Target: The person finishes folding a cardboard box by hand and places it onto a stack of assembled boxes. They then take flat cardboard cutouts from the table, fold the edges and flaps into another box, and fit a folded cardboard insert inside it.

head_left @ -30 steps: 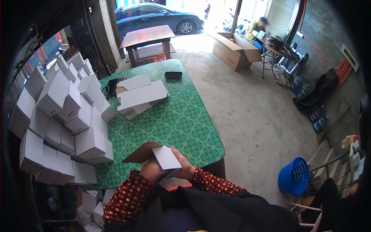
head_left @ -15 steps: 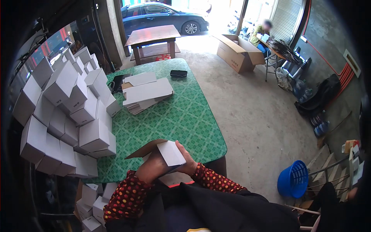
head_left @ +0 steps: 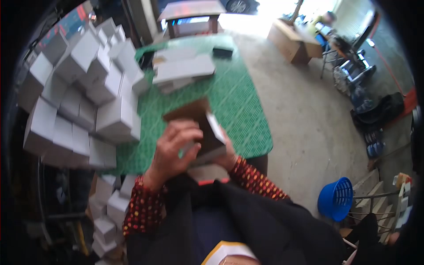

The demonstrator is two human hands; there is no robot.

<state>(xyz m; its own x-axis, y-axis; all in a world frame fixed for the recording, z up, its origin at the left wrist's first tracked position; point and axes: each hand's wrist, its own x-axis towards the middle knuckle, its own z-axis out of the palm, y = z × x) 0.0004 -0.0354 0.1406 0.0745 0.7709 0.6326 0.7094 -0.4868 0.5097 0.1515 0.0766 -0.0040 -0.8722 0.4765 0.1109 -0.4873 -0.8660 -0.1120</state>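
Note:
An open carton (head_left: 210,152), white outside and brown inside, is held in front of my body over the near edge of the green table (head_left: 243,101). Its brown flap stands up at the far side. My right hand (head_left: 227,152) grips the carton's right side. My left hand (head_left: 176,143) is at the left of the opening, blurred, with its fingers curled and a gap between thumb and forefinger; nothing shows between them. Flat white cartons (head_left: 183,70) lie stacked farther back on the table.
Many folded white boxes (head_left: 75,106) are piled at the left, with more boxes (head_left: 106,227) below. A black case (head_left: 222,52) lies on the table. At right are a blue basket (head_left: 335,198), a large brown carton (head_left: 293,42) and a seated person (head_left: 327,22).
The view has tilted downward. My left hand has come up out of the carton and now shows beside the opening. The carton has turned, so its brown inside faces up; my right hand still holds it.

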